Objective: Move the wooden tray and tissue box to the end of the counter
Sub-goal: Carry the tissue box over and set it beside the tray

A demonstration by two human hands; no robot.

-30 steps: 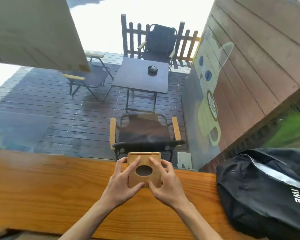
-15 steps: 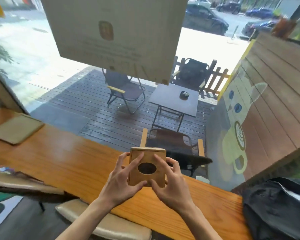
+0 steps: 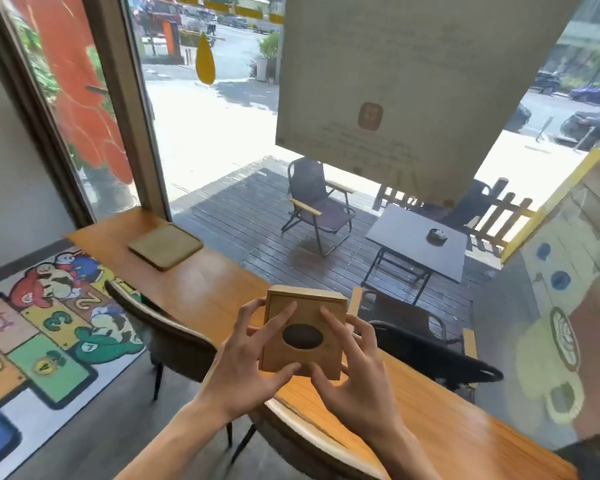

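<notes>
A square wooden tissue box (image 3: 305, 313) with a dark oval opening on top is held above the wooden counter (image 3: 215, 289), clear of its surface. My left hand (image 3: 246, 368) grips its left side and front corner. On its right side and front edge sits my right hand (image 3: 354, 372). The flat wooden tray (image 3: 166, 245) lies at the far left end of the counter, near the window frame.
Two chairs (image 3: 174, 341) are tucked under the counter's near edge. A colourful cartoon rug (image 3: 49, 327) covers the floor on the left. Glass runs along the counter's far side, with a deck, chairs and a table outside. A dark bag (image 3: 596, 455) sits at the lower right.
Both hands lifted the tissue box off the counter and carried it leftward. The view swung left, bringing the tray and counter end into sight; the dark bag slid almost out of frame.
</notes>
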